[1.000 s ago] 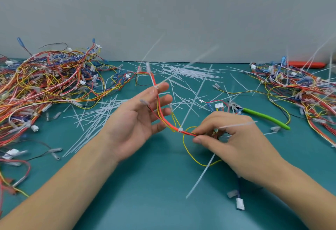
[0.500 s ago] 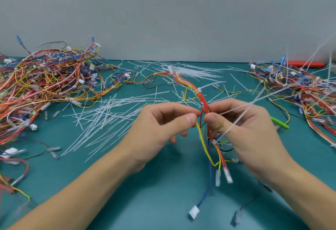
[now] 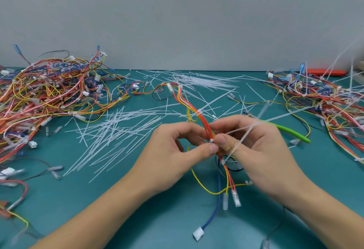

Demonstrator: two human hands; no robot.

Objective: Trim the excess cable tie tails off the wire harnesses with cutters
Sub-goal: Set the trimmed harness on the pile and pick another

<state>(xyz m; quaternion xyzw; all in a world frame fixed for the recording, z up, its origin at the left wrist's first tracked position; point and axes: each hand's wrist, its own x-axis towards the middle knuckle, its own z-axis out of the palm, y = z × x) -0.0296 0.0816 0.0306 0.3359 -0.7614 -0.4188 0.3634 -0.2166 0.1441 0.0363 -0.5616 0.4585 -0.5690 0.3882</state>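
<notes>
Both hands hold one wire harness point(image 3: 199, 112) of red, orange and yellow wires above the green table. My left hand point(image 3: 177, 150) pinches the bundle between thumb and forefinger at a white cable tie. My right hand point(image 3: 254, 150) pinches it right beside, thumb tip touching the left thumb. Long white cable tie tails point(image 3: 275, 119) stick out to the right over my right hand. The harness ends hang down with clear terminals point(image 3: 230, 199) and a white connector point(image 3: 198, 233). The green-handled cutters point(image 3: 291, 132) lie on the table behind my right hand, their head hidden.
A big heap of harnesses point(image 3: 49, 95) covers the left of the table, another heap point(image 3: 325, 99) the right. Cut white tie tails point(image 3: 122, 130) are scattered across the middle. An orange object point(image 3: 327, 72) lies at the far right by the wall.
The two hands have come closer together on the harness, thumbs now touching at a tie. The bundle's lower ends hang a little lower and more to the right.
</notes>
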